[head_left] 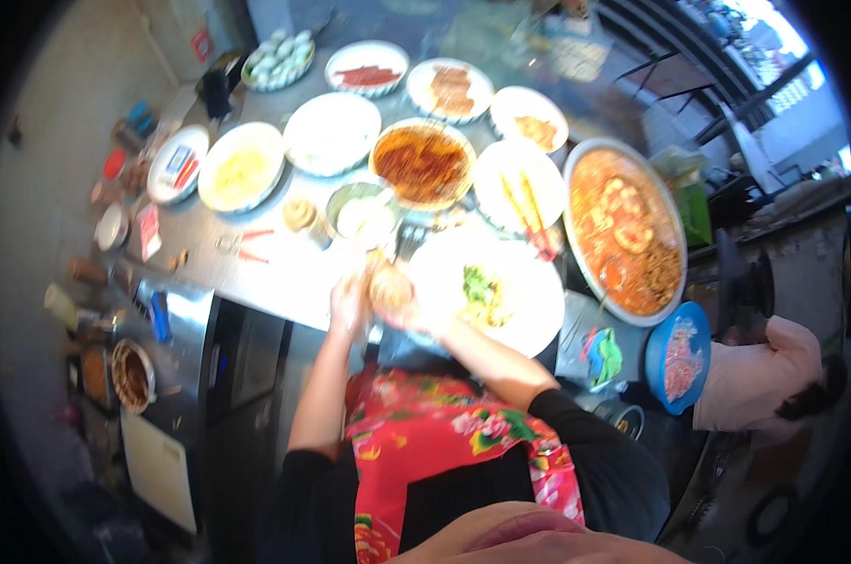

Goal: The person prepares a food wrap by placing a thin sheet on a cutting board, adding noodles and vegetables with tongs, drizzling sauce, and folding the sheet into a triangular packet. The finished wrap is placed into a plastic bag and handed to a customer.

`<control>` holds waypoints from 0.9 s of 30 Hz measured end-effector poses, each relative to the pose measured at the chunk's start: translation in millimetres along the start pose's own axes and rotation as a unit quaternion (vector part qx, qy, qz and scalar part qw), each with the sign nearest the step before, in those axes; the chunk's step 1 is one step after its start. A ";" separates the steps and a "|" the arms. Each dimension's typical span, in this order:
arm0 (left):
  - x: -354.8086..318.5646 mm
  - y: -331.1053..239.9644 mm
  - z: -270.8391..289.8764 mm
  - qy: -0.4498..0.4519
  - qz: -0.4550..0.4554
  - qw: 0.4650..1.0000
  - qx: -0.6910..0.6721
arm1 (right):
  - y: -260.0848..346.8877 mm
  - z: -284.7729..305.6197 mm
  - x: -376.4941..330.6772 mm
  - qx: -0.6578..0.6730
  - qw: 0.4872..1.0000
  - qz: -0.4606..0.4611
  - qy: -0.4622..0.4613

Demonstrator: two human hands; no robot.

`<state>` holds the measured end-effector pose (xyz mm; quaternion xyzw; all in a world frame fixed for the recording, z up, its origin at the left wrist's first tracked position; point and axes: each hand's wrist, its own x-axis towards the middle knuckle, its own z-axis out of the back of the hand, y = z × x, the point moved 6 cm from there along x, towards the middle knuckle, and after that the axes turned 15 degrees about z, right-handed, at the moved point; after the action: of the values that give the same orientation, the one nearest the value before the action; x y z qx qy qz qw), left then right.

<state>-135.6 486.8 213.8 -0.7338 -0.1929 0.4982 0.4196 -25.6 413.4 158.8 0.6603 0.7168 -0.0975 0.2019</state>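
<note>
You are at a steel counter point(284, 273) crowded with dishes, and both hands meet over its near edge, just left of the big white plate point(529, 310) with a little green food on it. Your left hand point(346, 305) is curled at the side of a small round tan jar point(389, 287); your right hand point(421, 315) wraps it from the other side and seems to carry it. The blur hides whether the left fingers grip or only steady it. This looks like handling a seasoning jar over the plate, so the next move calls for a firm hold and a level jar, kept off the plate's rim.

Going left to right: a small red and white packet point(149, 232) lies flat at the counter's left end, near a white dish point(177, 164) holding a blue and red wrapper. A red square sign point(202, 44) hangs on the far wall. Right of your arms, a clear bag point(602, 352) with green and red contents lies beside a blue round plate point(677, 355) of pink meat.
</note>
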 end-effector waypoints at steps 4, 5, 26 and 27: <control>-48.3 -28.3 -21.8 0.122 -0.063 0.990 0.008 | -2.0 -27.4 -52.4 0.094 0.991 -0.093 0.001; -57.6 -36.9 -30.8 0.167 -0.090 0.982 0.007 | 4.4 -32.7 -60.7 0.097 0.992 -0.075 0.006; -78.3 -30.0 -38.0 0.149 -0.103 0.984 0.001 | 89.5 -15.6 -162.4 0.049 0.987 0.140 0.057; -79.4 -29.4 -38.4 0.146 -0.104 0.984 -0.003 | 90.9 -15.0 -162.7 0.050 0.987 0.143 0.051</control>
<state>-131.5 431.7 288.6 -0.7755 -0.2067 0.3390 0.4908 69.1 281.7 251.9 0.7692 0.6187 -0.0696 0.1441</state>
